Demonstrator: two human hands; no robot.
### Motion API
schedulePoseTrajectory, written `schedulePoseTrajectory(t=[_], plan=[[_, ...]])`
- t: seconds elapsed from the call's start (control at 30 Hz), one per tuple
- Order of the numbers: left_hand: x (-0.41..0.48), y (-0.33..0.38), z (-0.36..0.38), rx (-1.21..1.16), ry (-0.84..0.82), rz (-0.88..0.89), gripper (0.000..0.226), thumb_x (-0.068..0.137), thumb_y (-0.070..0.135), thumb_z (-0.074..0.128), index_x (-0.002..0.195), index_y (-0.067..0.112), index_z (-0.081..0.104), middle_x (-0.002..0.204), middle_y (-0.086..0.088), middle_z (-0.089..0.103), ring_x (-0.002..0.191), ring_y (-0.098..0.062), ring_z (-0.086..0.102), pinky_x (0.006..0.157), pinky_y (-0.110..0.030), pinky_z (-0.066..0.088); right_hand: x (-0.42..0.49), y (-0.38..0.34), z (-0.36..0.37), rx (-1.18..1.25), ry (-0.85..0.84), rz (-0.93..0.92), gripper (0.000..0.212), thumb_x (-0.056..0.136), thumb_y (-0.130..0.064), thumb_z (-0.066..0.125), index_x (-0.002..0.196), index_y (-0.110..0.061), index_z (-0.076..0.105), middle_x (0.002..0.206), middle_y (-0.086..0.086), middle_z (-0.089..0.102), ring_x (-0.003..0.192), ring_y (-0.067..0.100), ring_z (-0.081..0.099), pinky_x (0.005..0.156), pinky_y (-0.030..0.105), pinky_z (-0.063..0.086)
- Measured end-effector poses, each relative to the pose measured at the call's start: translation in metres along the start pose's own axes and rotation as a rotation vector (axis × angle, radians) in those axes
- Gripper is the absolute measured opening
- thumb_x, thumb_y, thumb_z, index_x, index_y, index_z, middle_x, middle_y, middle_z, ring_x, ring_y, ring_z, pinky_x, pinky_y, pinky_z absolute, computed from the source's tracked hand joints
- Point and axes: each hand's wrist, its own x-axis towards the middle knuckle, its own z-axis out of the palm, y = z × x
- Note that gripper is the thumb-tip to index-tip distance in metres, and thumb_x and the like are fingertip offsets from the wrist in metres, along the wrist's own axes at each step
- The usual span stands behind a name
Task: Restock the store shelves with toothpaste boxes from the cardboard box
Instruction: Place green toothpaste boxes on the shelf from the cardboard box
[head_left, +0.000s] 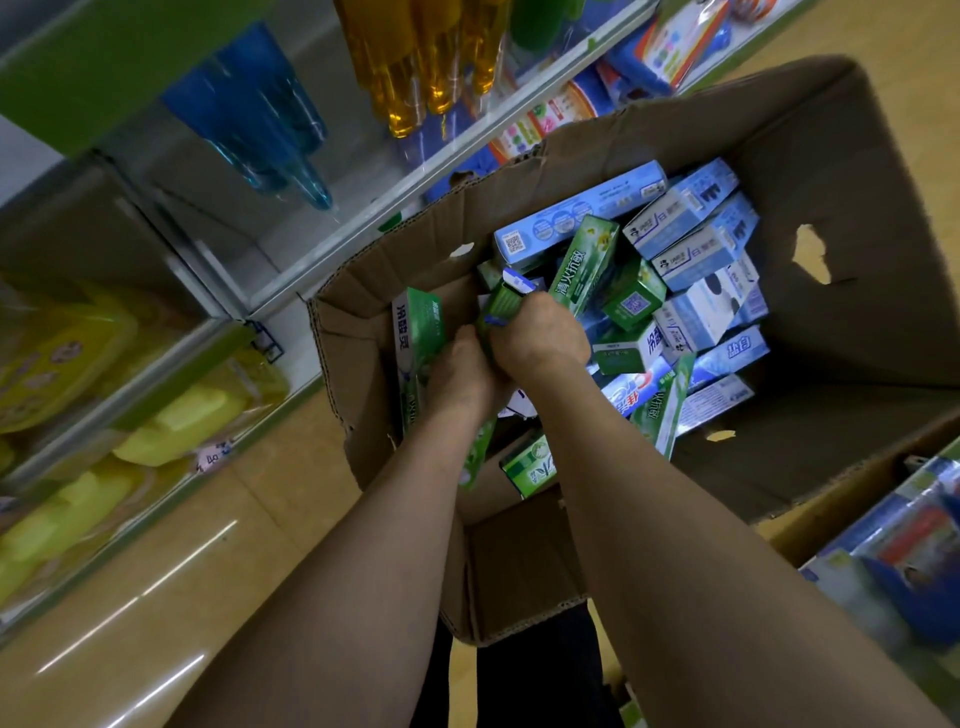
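The left forearm (384, 561) and the right forearm (675, 530), both bare, come up from the bottom edge, close together, and reach down into an open cardboard box (779, 130) on the floor (218, 525). The right hand (540, 332) shows its back to the camera, fingers curled tight round the upper part of a green toothpaste box (505, 302), which stands tilted with a blue-and-white end flap on top. The left hand (462, 374) touches the right one from below and to the left. It is also curled, apparently round the same box lower down, where a green strip shows under the wrist. Its fingertips are hidden, so the grip is not plain.

Another long green box (418, 353) leans against the near left wall of the cardboard box. A loose heap of blue boxes (691, 223) and more green ones fills the far and right side, and the arms cover part of it.

The shelves (363, 208) on the left are blurred: blue bottles (260, 119), amber bottles (431, 62) and yellow packs (182, 421) can be made out, but no labels. Goods at the lower right (909, 545) are cut off and smeared.
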Motion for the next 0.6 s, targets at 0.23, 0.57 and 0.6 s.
schedulePoseTrajectory(t=[0.23, 0.57, 0.6], plan=[[0.002, -0.002, 0.003, -0.041, -0.006, 0.005, 0.031, 0.092, 0.009, 0.051, 0.121, 0.009, 0.061, 0.125, -0.017, 0.060, 0.115, -0.031, 0.055, 0.087, -0.032, 0.041, -0.003, 0.012, 0.010, 0.074, -0.008, 0.012, 0.028, 0.090, -0.024, 0.062, 0.111, -0.006, 0.060, 0.118, 0.014, 0.061, 0.110, 0.032, 0.058, 0.077, 0.032, 0.043], [-0.012, -0.010, 0.010, -0.112, -0.053, 0.003, 0.035, 0.087, 0.018, 0.051, 0.117, 0.004, 0.061, 0.121, -0.022, 0.061, 0.116, -0.034, 0.054, 0.091, -0.037, 0.043, -0.011, 0.020, 0.026, 0.188, 0.027, -0.002, 0.025, 0.083, -0.023, 0.058, 0.096, -0.006, 0.069, 0.108, 0.016, 0.062, 0.101, 0.035, 0.059, 0.075, 0.032, 0.046], [-0.014, -0.010, 0.010, -0.153, -0.039, -0.003, 0.034, 0.085, 0.020, 0.052, 0.112, 0.003, 0.063, 0.117, -0.023, 0.062, 0.114, -0.035, 0.055, 0.090, -0.038, 0.044, -0.013, 0.021, 0.026, 0.214, 0.037, -0.005, 0.025, 0.083, -0.024, 0.057, 0.097, -0.008, 0.071, 0.108, 0.015, 0.062, 0.103, 0.035, 0.058, 0.080, 0.034, 0.050]])
